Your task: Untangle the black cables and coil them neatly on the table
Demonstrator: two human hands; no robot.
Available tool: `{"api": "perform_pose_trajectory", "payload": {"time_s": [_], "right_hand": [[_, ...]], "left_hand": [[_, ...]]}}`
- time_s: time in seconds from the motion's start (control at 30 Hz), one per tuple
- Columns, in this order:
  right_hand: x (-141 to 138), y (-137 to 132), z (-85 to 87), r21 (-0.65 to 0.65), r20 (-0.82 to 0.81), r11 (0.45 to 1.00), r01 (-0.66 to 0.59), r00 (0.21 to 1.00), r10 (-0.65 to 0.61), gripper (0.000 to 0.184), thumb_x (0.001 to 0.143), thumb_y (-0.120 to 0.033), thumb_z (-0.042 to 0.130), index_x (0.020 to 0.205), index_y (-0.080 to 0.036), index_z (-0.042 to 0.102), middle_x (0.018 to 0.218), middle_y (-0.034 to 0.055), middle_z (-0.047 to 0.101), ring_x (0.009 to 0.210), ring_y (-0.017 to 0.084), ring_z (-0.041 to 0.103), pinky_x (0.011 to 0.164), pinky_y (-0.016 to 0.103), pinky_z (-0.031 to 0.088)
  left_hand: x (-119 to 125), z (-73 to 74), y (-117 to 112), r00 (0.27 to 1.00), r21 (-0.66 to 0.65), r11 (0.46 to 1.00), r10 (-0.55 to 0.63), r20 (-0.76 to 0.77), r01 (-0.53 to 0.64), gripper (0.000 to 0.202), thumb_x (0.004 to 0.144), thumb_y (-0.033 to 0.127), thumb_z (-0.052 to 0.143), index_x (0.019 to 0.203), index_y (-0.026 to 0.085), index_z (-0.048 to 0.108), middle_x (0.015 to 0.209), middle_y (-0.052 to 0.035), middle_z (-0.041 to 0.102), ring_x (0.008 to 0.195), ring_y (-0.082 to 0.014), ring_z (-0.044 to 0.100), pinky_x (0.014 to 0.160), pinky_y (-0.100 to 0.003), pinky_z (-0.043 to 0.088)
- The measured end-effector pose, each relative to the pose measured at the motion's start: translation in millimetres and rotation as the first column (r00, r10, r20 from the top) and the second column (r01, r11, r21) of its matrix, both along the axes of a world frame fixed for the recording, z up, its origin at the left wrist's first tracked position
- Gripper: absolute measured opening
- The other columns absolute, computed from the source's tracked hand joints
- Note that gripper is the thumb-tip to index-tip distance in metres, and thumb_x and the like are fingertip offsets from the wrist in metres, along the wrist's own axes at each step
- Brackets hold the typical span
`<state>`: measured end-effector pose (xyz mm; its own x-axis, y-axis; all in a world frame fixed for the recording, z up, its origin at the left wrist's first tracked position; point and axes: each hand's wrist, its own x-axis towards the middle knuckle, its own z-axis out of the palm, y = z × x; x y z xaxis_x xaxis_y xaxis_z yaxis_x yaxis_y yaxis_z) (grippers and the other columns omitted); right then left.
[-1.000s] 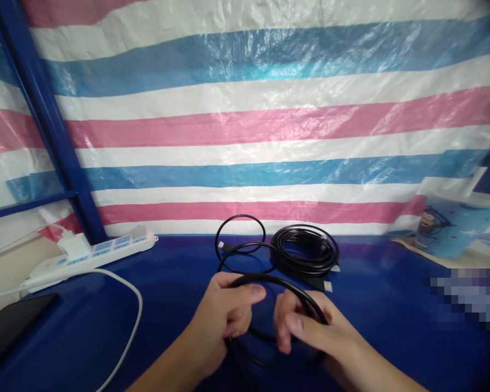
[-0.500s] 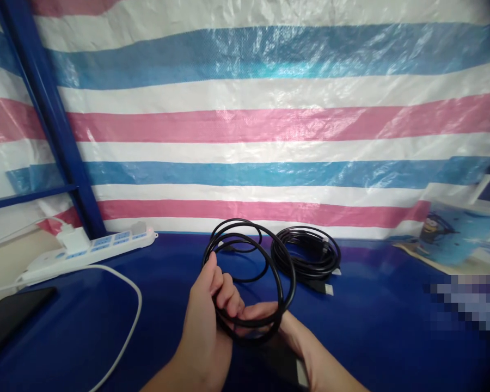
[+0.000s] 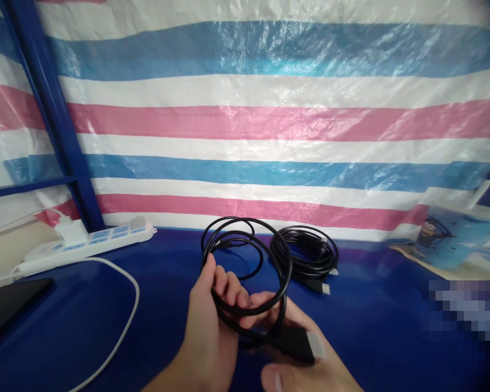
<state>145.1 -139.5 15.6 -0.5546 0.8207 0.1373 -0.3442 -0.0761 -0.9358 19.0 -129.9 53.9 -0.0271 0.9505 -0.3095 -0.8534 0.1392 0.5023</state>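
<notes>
Hands: two, namely one bare left hand [image 3: 212, 313] and one bare right hand [image 3: 301, 316]. Cable bundles: two, one held looped black bundle [image 3: 289, 265] and one coiled black bundle [image 3: 302, 268]. White plastic power strip [image 3: 93, 244]: one. White box-shaped charger [image 3: 71, 232]: one.

Since one second earlier, the held coil of black cable [image 3: 250, 312] has tipped up into a near-upright ring. The left hand [image 3: 214, 316] has gone from the coil's 9 o'clock to about 7 to 8 o'clock; the right hand [image 3: 308, 373] from 3 o'clock to 5 o'clock. The connector [image 3: 296, 344], near the lower edge half a second earlier, has risen, its pale end toward 3 to 4 o'clock; the right thumb [image 3: 275, 377] has appeared below.
</notes>
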Motion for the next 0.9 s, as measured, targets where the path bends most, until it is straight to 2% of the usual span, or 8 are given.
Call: {"api": "perform_pose_trajectory", "payload": {"time_s": [0.13, 0.27, 0.33, 0.4, 0.53, 0.67, 0.77, 0.9], "right_hand": [[-8, -8, -0.8, -0.039, 0.019, 0.967, 0.253, 0.967, -0.253, 0.029, 0.071, -0.048, 0.069, 0.081, -0.021, 0.063, 0.1, 0.0046, 0.063, 0.112, 0.021, 0.052, 0.108, 0.038, 0.03], [-5, -1, 0.4, -0.084, 0.01, 0.949, 0.304, 0.953, -0.304, 0.051, 0.076, -0.062, 0.055, 0.055, -0.016, 0.051, 0.082, 0.0066, 0.061, 0.102, 0.021, 0.054, 0.102, 0.036, 0.036], [0, 3, 5.2, -0.114, 0.032, 0.948, 0.296, 0.955, -0.294, 0.058, 0.079, -0.063, 0.05, 0.045, -0.015, 0.048, 0.065, 0.0066, 0.058, 0.084, 0.018, 0.059, 0.095, 0.033, 0.042], [6, 5, 12.5, -0.163, 0.067, 0.936, 0.312, 0.95, -0.305, 0.063, 0.08, -0.06, 0.051, 0.037, -0.017, 0.036, 0.043, 0.0028, 0.044, 0.056, 0.013, 0.054, 0.079, 0.031, 0.048], [15, 4, 25.9, -0.284, 0.032, 0.921, 0.268, 0.962, -0.27, 0.061, 0.076, -0.05, 0.061, 0.044, -0.019, 0.018, 0.035, -0.0065, 0.018, 0.033, 0.005, 0.024, 0.046, 0.025, 0.038], [19, 4, 28.8, -0.272, 0.045, 0.949, 0.157, 0.988, -0.151, 0.06, 0.075, -0.046, 0.063, 0.045, -0.018, 0.019, 0.037, -0.0072, 0.017, 0.034, 0.003, 0.02, 0.04, 0.021, 0.026], [20, 8, 25.2, -0.22, 0.07, 0.963, 0.154, 0.987, -0.142, 0.055, 0.079, -0.042, 0.061, 0.046, -0.017, 0.025, 0.037, -0.0075, 0.019, 0.033, 0.003, 0.021, 0.04, 0.02, 0.025], [18, 10, 18.6, -0.18, -0.04, 0.968, 0.173, 0.982, -0.183, 0.04, 0.082, -0.039, 0.059, 0.056, -0.016, 0.039, 0.045, -0.0061, 0.034, 0.039, 0.005, 0.035, 0.05, 0.023, 0.04]], "left_hand": [[10, -8.4, -3, 0.997, 0.017, 0.998, -0.054, -0.054, 0.055, 0.05, 0.085, 0.047, 0.048, 0.049, 0.016, 0.032, 0.052, 0.001, 0.041, 0.055, -0.0114, 0.048, 0.055, -0.025, 0.039], [11, -7.7, -3, 0.971, 0.07, 0.992, -0.088, -0.22, 0.106, 0.049, 0.084, 0.04, 0.051, 0.044, 0.014, 0.039, 0.058, -0.002, 0.048, 0.07, -0.0137, 0.056, 0.067, -0.025, 0.044], [7, -3.0, -3, 0.956, 0.094, 0.98, -0.149, -0.254, 0.177, 0.048, 0.083, 0.038, 0.052, 0.044, 0.014, 0.04, 0.054, -0.0012, 0.046, 0.064, -0.013, 0.056, 0.063, -0.024, 0.044], [0, 3.1, -3, 0.938, 0.123, 0.953, -0.242, -0.248, 0.278, 0.045, 0.082, 0.035, 0.052, 0.045, 0.015, 0.037, 0.047, 0.0019, 0.039, 0.048, -0.0094, 0.048, 0.05, -0.022, 0.038], [-15, 12.3, -3, 0.848, 0.152, 0.846, -0.467, -0.25, 0.511, 0.04, 0.08, 0.029, 0.054, 0.048, 0.016, 0.033, 0.041, 0.0065, 0.03, 0.031, -0.0023, 0.024, 0.038, -0.019, 0.017], [-22, 11.0, -1, 0.75, 0.115, 0.77, -0.558, -0.355, 0.627, 0.04, 0.077, 0.026, 0.057, 0.049, 0.017, 0.03, 0.041, 0.0087, 0.024, 0.032, -0.0002, 0.016, 0.038, -0.019, 0.01], [-22, 7.3, 1, 0.733, 0.106, 0.772, -0.538, -0.417, 0.627, 0.045, 0.074, 0.02, 0.057, 0.048, 0.019, 0.021, 0.041, 0.0102, 0.015, 0.032, 0.0003, 0.011, 0.038, -0.019, 0.008], [-19, 5.6, -1, 0.825, 0.173, 0.831, -0.455, -0.336, 0.529, 0.048, 0.072, 0.019, 0.056, 0.049, 0.02, 0.014, 0.041, 0.0101, 0.01, 0.032, -0.0008, 0.01, 0.038, -0.021, 0.009]]}}
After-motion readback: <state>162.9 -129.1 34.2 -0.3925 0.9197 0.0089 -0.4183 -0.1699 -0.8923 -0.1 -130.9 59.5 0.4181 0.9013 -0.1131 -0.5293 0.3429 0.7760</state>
